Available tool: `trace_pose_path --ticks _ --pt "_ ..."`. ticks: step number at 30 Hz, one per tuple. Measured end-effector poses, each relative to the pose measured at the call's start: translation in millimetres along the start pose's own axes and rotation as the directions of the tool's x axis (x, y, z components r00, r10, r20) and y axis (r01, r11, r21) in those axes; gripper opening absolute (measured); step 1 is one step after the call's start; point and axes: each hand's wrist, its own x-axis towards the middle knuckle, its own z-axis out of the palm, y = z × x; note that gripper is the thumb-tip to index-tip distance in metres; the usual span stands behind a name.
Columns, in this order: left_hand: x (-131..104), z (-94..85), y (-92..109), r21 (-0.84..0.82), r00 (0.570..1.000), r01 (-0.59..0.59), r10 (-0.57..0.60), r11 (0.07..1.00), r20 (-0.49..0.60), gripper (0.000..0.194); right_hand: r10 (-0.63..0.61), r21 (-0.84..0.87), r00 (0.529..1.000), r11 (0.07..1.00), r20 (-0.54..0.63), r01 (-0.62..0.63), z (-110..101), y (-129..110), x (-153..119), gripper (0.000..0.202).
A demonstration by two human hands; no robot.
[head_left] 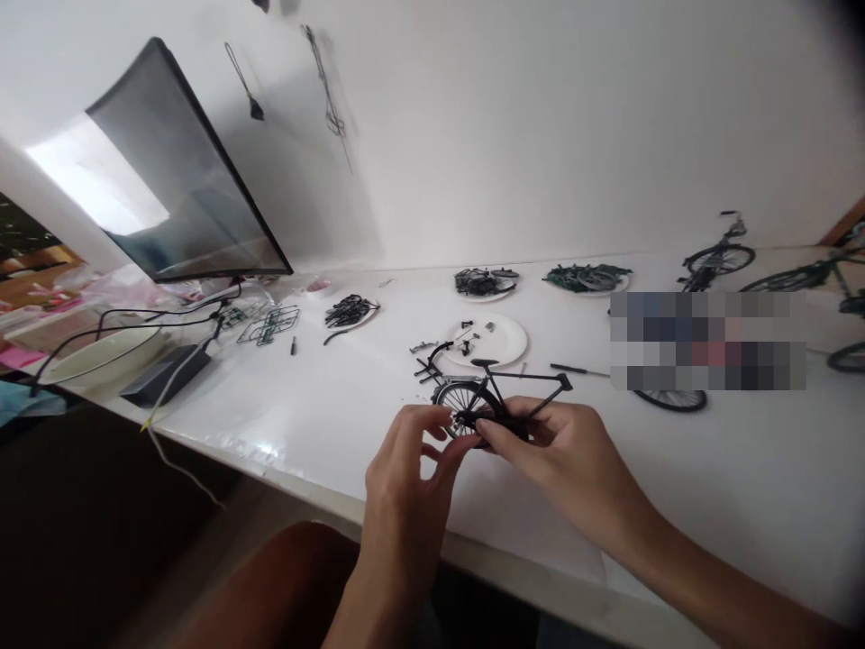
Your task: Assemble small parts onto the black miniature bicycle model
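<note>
A small black model bicycle (pixel 496 383), with a rear wheel, saddle and frame but no front wheel or handlebar on it, is upright between my hands near the table's front edge. My right hand (pixel 558 442) grips its lower frame, thumb on the near side by the chain area. My left hand (pixel 412 451) has its fingers curled at the rear wheel hub, thumb and fingertips touching the wheel's lower part. Just behind lies a white plate (pixel 510 341) with small dark parts. Loose black curved parts (pixel 429 365) are by its left rim.
Plates of black parts (pixel 348 311), wheels (pixel 485 281) and green parts (pixel 587 277) stand toward the wall. Other model bicycles (pixel 720 257) are at right, a screwdriver (pixel 574 369) near them. A monitor (pixel 195 171), cables and a dark box (pixel 166 379) stand left.
</note>
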Motion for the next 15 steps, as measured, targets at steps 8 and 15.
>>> trace_pose_path --ticks 8,15 --pt "1.1 1.6 -1.7 -0.015 0.981 -0.19 0.189 0.982 -0.044 0.021 0.049 0.145 0.997 0.988 0.058 -0.057 0.3 8.4 1.2 0.02" --pt "0.8 0.5 4.0 -0.092 0.986 -0.06 0.045 0.994 -0.164 0.01 0.044 0.113 0.998 0.992 0.049 -0.049 -0.4 0.8 -0.5 0.017"
